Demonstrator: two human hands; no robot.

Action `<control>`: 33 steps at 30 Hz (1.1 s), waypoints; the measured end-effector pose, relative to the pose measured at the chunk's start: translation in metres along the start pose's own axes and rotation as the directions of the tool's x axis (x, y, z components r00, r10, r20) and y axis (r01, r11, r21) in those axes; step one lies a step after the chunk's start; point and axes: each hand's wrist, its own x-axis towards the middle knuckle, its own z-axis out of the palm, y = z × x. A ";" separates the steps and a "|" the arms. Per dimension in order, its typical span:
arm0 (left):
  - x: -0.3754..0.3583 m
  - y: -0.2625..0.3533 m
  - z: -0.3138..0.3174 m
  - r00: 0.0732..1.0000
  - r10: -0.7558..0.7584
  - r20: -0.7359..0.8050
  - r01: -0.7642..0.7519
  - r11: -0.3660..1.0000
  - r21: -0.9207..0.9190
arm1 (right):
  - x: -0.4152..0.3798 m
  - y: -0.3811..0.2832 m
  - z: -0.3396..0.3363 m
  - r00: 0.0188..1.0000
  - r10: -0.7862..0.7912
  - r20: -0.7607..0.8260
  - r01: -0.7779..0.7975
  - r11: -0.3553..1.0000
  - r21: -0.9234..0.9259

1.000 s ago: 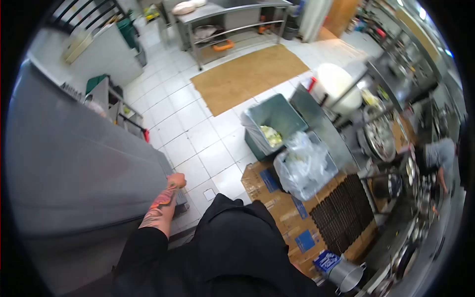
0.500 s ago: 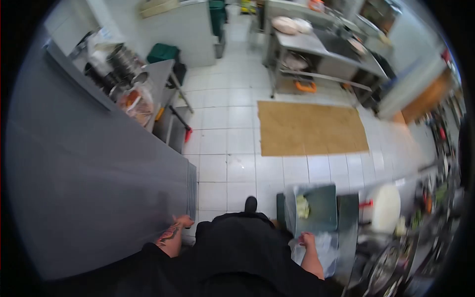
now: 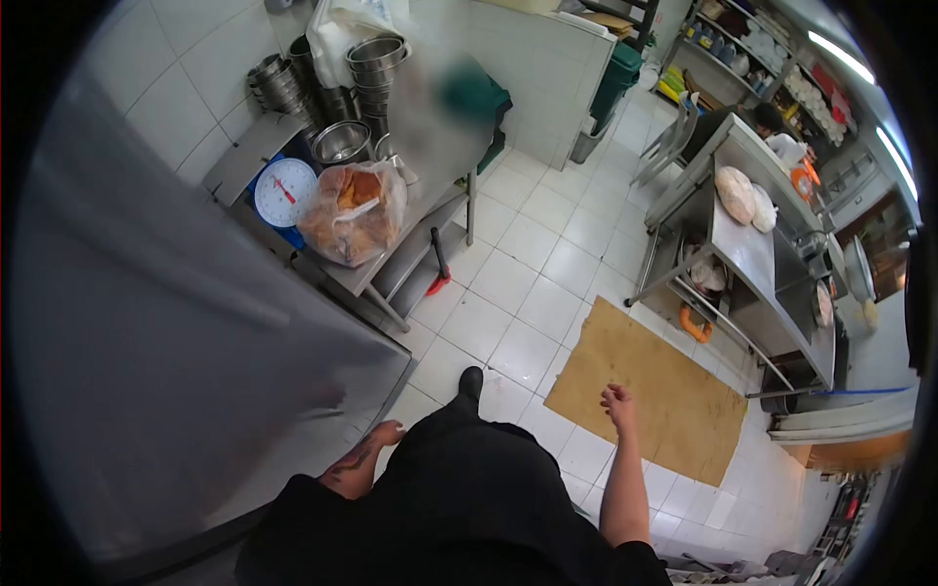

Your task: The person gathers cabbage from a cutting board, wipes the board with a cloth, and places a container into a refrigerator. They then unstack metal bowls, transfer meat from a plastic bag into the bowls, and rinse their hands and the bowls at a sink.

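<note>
My left hand (image 3: 384, 433) hangs low beside a large grey steel cabinet (image 3: 166, 371), close to its lower corner, and holds nothing that I can see. My right hand (image 3: 617, 398) swings forward over the white tiled floor, fingers curled into a loose fist, with nothing in it. My black shoe (image 3: 471, 382) steps ahead between the two hands. A brown cardboard mat (image 3: 655, 391) lies on the floor just beyond my right hand.
A steel table (image 3: 430, 210) on the left carries a dial scale (image 3: 284, 192), a clear bag of orange-brown food (image 3: 354, 213) and stacked metal bowls (image 3: 375, 59). Another steel table (image 3: 747, 249) with dough rounds stands at right. A person (image 3: 767, 119) is far back.
My view has turned away from the bins and cardboard toward the table with the scale. My right hand has left the plastic bag and swung forward. My left hand stays near the cabinet.
</note>
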 end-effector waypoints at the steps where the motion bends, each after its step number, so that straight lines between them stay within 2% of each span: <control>1: 0.015 0.027 -0.018 0.999 -0.014 0.047 0.014 1.000 0.015 | 0.007 -0.007 0.014 0.997 -0.021 0.068 0.021 1.000 0.001; 2: 0.037 0.052 -0.040 0.999 0.044 0.026 -0.046 0.998 0.050 | 0.014 -0.016 0.028 0.990 -0.050 0.135 0.049 0.999 0.006; 3: 0.061 0.080 -0.067 0.995 0.103 0.002 -0.103 0.991 0.088 | 0.021 -0.025 0.039 0.971 -0.012 0.240 0.031 0.997 -0.076; 4: 0.078 0.114 -0.099 0.993 0.116 -0.030 -0.115 0.992 0.043 | 0.026 -0.032 0.049 0.939 0.036 0.341 0.021 0.987 -0.161; 5: 0.092 0.149 -0.131 0.991 0.123 -0.060 -0.124 0.992 -0.006 | 0.032 -0.039 0.054 0.921 0.113 0.374 -0.047 0.982 -0.181; 6: 0.104 0.180 -0.159 0.976 0.177 -0.125 -0.174 0.984 0.029 | 0.032 -0.043 0.054 0.893 0.196 0.406 -0.119 0.971 -0.207; 8: 0.154 0.223 -0.199 0.916 0.240 -0.322 -0.312 0.930 -0.195 | 0.052 -0.027 0.054 0.885 0.316 0.342 -0.202 0.923 -0.328; 9: 0.165 0.251 -0.223 0.879 0.277 -0.389 -0.406 0.861 -0.305 | 0.066 -0.020 0.049 0.859 0.375 0.347 -0.204 0.875 -0.440; 10: 0.169 0.281 -0.248 0.834 0.298 -0.464 -0.497 0.769 -0.401 | 0.088 0.005 0.043 0.838 0.407 0.363 -0.228 0.866 -0.445; 12: 0.165 0.335 -0.297 0.797 0.296 -0.526 -0.549 0.719 -0.427 | 0.103 -0.025 0.032 0.801 0.486 0.349 -0.334 0.847 -0.414; 13: 0.163 0.352 -0.315 0.760 0.312 -0.569 -0.602 0.667 -0.439 | 0.118 -0.036 0.029 0.800 0.478 0.363 -0.310 0.846 -0.434; 15: 0.170 0.369 -0.342 0.743 0.288 -0.605 -0.624 0.626 -0.468 | 0.158 -0.062 0.022 0.781 0.532 0.327 -0.359 0.811 -0.462; 16: 0.175 0.378 -0.354 0.729 0.288 -0.621 -0.648 0.583 -0.490 | 0.196 -0.067 0.023 0.781 0.525 0.338 -0.332 0.808 -0.487; 17: 0.179 0.381 -0.361 0.729 0.254 -0.636 -0.641 0.580 -0.503 | 0.247 -0.058 0.027 0.740 0.573 0.351 -0.300 0.749 -0.591; 18: 0.178 0.378 -0.365 0.735 0.207 -0.646 -0.646 0.502 -0.575 | 0.271 -0.069 0.029 0.692 0.629 0.354 -0.267 0.679 -0.684; 19: 0.177 0.376 -0.372 0.737 0.166 -0.656 -0.655 0.418 -0.630 | 0.301 -0.083 0.034 0.686 0.631 0.361 -0.248 0.671 -0.699; 20: 0.169 0.380 -0.384 0.729 0.146 -0.669 -0.659 0.413 -0.628 | 0.338 -0.124 0.049 0.729 0.525 0.439 -0.082 0.704 -0.706; 21: 0.154 0.387 -0.396 0.719 0.102 -0.687 -0.677 0.323 -0.661 | 0.369 -0.156 0.059 0.749 0.412 0.518 0.089 0.713 -0.695; 22: 0.143 0.392 -0.409 0.709 0.058 -0.702 -0.694 0.229 -0.682 | 0.431 -0.157 0.083 0.766 0.129 0.629 0.393 0.681 -0.618; 23: 0.139 0.393 -0.423 0.702 0.040 -0.711 -0.699 0.225 -0.678 | 0.492 -0.146 0.107 0.679 -0.144 0.720 0.657 0.557 -0.508; 24: 0.136 0.390 -0.439 0.640 0.015 -0.768 -0.730 0.323 -0.602 | 0.494 -0.227 0.137 0.688 -0.154 0.709 0.697 0.414 -0.586; 25: 0.132 0.387 -0.455 0.574 -0.002 -0.819 -0.743 0.419 -0.522 | 0.487 -0.305 0.163 0.638 -0.284 0.716 0.763 0.354 -0.541; 26: 0.128 0.385 -0.474 0.521 -0.022 -0.853 -0.773 0.412 -0.483 | 0.491 -0.375 0.198 0.646 -0.174 0.743 0.758 0.262 -0.597; 27: 0.124 0.385 -0.499 0.461 -0.043 -0.886 -0.803 0.404 -0.438 | 0.485 -0.436 0.232 0.581 -0.312 0.752 0.812 0.285 -0.510; 28: 0.112 0.393 -0.526 0.421 -0.095 -0.902 -0.839 0.337 -0.427 | 0.473 -0.503 0.263 0.482 -0.394 0.783 0.872 0.303 -0.384; 29: 0.098 0.400 -0.556 0.381 -0.144 -0.913 -0.872 0.272 -0.407 | 0.442 -0.571 0.290 0.385 -0.512 0.768 0.902 0.386 -0.195; 31: 0.087 0.403 -0.615 0.379 -0.235 -0.895 -0.879 0.210 -0.427 | 0.417 -0.662 0.352 0.234 -0.605 0.761 0.844 0.515 0.149; 32: 0.086 0.399 -0.643 0.393 -0.249 -0.885 -0.869 0.214 -0.446 | 0.391 -0.708 0.370 0.186 -0.645 0.741 0.849 0.485 0.209; 33: 0.090 0.392 -0.668 0.412 -0.259 -0.874 -0.857 0.217 -0.468 | 0.364 -0.748 0.384 0.216 -0.659 0.721 0.821 0.522 0.231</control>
